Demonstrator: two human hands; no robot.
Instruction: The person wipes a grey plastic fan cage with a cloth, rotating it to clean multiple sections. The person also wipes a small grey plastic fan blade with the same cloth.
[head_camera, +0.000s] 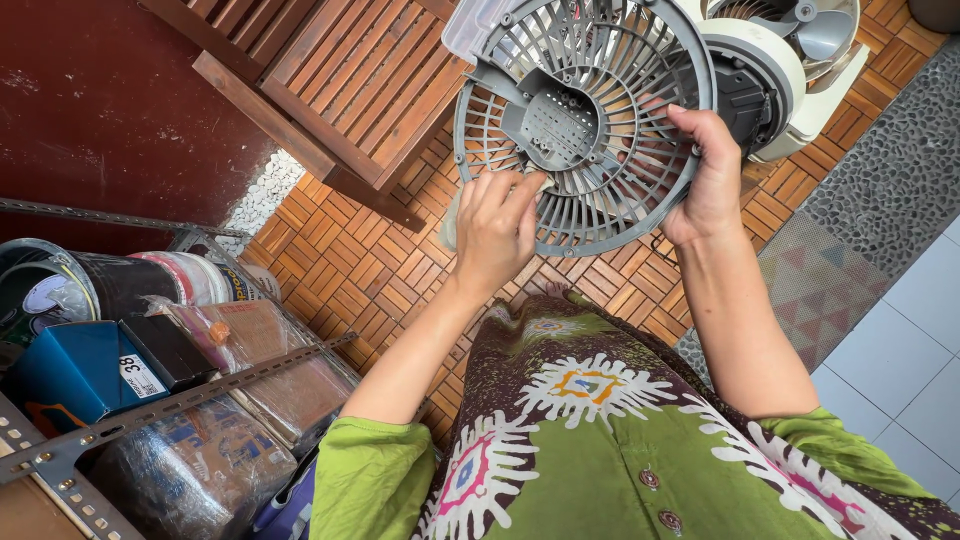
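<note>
Wooden tile floor (350, 270) | grey pebble strip (900, 170) | hands: left (492, 228), right (712, 170) gripping grey fan grille (580, 120)

Grey fan grille (585, 120), cream fan body (800, 90), green floral-patterned dress (600, 450), brown parquet-patterned floor (370, 270), blue box (70, 375).

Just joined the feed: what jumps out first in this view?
The round grey fan grille at top centre, held up by both hands: the left hand pinches its lower edge, the right hand grips its right rim. Behind it, at top right, sits the cream fan body on the wooden tile floor. At lower left, a metal rack holds paint cans and wrapped boxes.
</note>
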